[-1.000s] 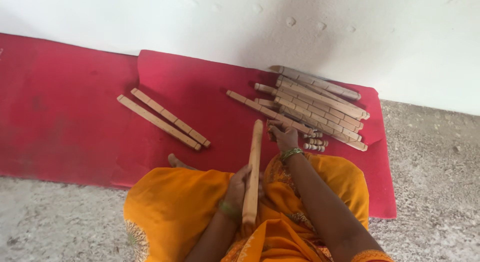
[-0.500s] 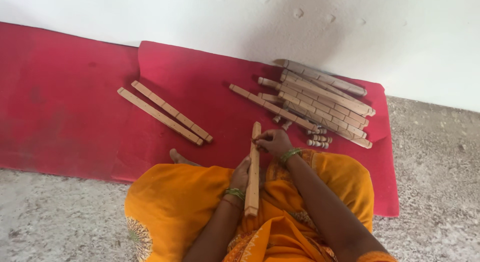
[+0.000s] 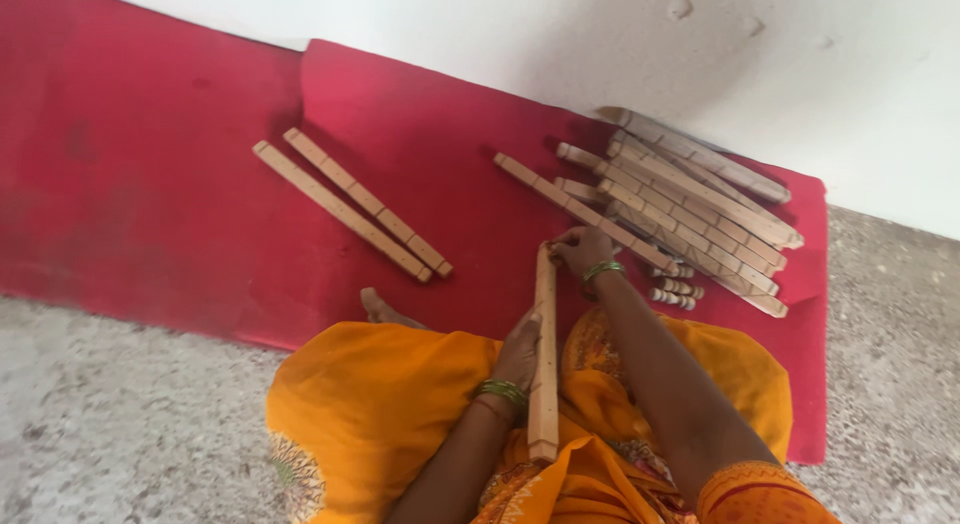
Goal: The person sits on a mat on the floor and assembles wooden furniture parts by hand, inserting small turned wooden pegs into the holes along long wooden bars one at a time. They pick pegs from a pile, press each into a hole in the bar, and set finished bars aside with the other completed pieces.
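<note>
Both hands grip one wooden stick (image 3: 544,364) over an orange lap. The right hand (image 3: 582,252) clamps its far end, the left hand (image 3: 520,350) its middle; a stick pile (image 3: 690,206) lies just beyond on the red mat (image 3: 150,184)

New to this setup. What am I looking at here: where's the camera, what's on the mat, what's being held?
There is no machine here: a person works with two bare hands. The camera sits on their head and looks down, so the arms enter from the bottom of the picture, over a lap in orange cloth.

The left hand grips a wooden stick near its middle; the right hand holds the stick's far end. The stick runs from the lap out toward the red mat.

On the mat lie two sticks side by side to the left, a pile of sticks to the right, and a few small pegs beside the pile. The mat rests on a grey floor against a white wall.
</note>
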Available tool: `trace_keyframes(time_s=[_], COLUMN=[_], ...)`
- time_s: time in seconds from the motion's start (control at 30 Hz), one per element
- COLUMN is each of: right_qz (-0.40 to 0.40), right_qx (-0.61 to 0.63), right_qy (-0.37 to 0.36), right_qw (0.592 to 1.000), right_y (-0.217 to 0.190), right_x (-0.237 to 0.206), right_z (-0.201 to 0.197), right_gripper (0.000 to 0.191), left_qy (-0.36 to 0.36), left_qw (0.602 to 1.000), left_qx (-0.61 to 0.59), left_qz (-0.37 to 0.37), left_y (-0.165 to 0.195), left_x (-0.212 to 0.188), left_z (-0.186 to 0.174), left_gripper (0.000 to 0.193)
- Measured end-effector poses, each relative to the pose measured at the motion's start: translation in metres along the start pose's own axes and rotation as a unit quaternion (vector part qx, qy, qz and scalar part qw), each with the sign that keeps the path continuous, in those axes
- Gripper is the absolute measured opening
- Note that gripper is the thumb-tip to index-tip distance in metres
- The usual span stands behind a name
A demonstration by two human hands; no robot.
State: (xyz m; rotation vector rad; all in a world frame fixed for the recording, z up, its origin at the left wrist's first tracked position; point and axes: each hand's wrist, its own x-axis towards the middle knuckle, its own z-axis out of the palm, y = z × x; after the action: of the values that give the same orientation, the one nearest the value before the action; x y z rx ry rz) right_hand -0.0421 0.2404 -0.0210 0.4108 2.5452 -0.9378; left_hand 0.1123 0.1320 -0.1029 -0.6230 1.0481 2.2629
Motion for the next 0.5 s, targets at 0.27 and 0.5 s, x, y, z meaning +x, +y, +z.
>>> trace_keyframes(time_s=[0.27,0.5], right_qz=[-0.017,-0.138], right_qx=[0.033,0.0], right_qy=[-0.1,-0.119], right_qw=[0.994,0.983], right_y=[0.006,0.013], right_x=[-0.027,-0.08], right_z=[-0.007,-0.005], right_gripper=[0.016,0.012], left_qy=[-0.006,-0.023], left_qw=[1.0,0.999], left_qx=[0.015,-0.009], left_qz=[-0.016,-0.026], left_y=[0.007,0.009], left_x=[0.001,-0.001], left_z=[0.0,0.001], left_gripper=[0.057,0.054])
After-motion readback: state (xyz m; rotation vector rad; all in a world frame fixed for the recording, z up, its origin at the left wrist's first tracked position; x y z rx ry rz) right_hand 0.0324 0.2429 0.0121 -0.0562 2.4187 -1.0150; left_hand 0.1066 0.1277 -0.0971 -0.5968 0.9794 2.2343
